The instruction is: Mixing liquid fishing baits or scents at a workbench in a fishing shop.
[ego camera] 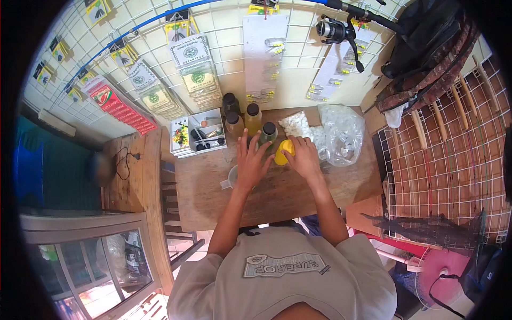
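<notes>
My right hand (305,157) rests around a small yellow plastic container (281,159), its thumb over the lid and its fingers at the far side. My left hand (251,166) holds nothing that I can see; its fingers are spread just before a bottle of green liquid (267,138). Beneath that hand, partly hidden, stands a clear plastic measuring cup (232,178) with its handle to the left. Behind are dark-capped bottles: one with yellow liquid (253,117), one brownish (234,125) and one dark (231,105).
Left of the bottles sits a white compartment box (219,147) of small tackle on the wooden table (288,200). To the right lie a bag of white pieces (295,123) and a larger clear plastic bag (345,138). A fishing reel (334,30) and packets hang on the wire grid behind.
</notes>
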A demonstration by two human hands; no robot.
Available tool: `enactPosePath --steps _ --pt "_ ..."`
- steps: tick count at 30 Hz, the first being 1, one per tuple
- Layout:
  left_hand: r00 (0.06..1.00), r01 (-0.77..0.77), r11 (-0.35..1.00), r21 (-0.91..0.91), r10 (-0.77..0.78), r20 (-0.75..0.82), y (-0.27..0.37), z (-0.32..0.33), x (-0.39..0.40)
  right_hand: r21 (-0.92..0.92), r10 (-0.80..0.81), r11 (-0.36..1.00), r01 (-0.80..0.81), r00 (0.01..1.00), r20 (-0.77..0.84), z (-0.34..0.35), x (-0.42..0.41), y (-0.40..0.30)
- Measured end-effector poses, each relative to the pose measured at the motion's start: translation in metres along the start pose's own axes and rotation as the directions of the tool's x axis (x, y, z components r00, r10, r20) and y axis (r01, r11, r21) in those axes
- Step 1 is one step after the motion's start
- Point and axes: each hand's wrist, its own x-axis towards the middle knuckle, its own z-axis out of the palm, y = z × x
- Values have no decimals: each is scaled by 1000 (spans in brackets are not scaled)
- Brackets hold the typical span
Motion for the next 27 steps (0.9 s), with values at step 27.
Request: enactPosePath --steps 27 --pt "978 -11 951 309 -54 200 25 38 0 223 -254 945 238 966 44 0 -4 30"
